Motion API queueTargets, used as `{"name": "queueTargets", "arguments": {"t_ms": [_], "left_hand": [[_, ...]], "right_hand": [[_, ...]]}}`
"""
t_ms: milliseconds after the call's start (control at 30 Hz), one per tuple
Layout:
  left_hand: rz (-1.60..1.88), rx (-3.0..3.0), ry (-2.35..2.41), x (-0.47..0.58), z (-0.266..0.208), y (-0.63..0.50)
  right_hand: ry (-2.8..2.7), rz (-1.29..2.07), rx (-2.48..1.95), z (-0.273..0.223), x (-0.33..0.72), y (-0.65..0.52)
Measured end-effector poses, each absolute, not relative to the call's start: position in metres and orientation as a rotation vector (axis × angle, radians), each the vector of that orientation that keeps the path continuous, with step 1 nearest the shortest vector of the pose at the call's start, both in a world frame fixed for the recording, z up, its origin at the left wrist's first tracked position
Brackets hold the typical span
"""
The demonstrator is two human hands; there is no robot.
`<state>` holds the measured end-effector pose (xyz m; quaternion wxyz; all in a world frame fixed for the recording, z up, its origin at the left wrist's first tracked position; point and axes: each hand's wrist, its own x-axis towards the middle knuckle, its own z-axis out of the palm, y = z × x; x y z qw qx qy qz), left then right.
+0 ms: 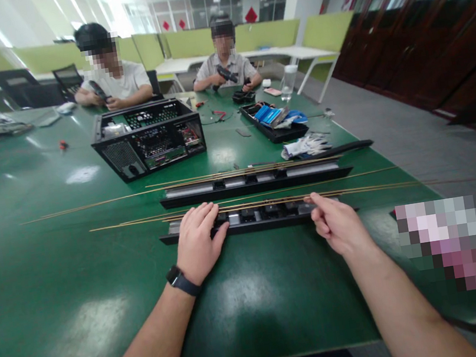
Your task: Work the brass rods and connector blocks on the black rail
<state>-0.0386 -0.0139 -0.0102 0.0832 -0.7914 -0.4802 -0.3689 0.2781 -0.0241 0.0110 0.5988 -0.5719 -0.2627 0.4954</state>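
Observation:
Two long black rails with silver strips and dark blocks lie parallel on the table, a far rail (261, 187) and a near rail (267, 225). Thin gold-coloured rods (260, 204) run along the near rail and stick out past both its ends; more rods lie over the far rail. My left hand (199, 232) rests on the near rail's left part, fingers stretched over the rods, thumb apart. Toward the right end, my right hand (336, 220) has curled fingers, its index fingertip at the rods. What sits under that fingertip is partly hidden.
Behind the rails stand an open black computer case (151, 137) and a black tray (275, 128) with blue parts. Gloves (307, 145) lie at right near a clear cup (289, 81). Two people sit across the green table (77, 274), each holding a dark tool. A blurred patch covers something at right.

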Motion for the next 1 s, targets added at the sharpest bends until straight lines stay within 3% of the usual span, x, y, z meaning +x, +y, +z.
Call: {"name": "queueTargets", "arguments": {"t_ms": [1000], "left_hand": [[-1.101, -2.37, -1.431, -0.0394, -0.0108, -0.013]], "right_hand": [[-0.574, 1.137, -1.304, 0.0095, 0.278, -0.0225]]}}
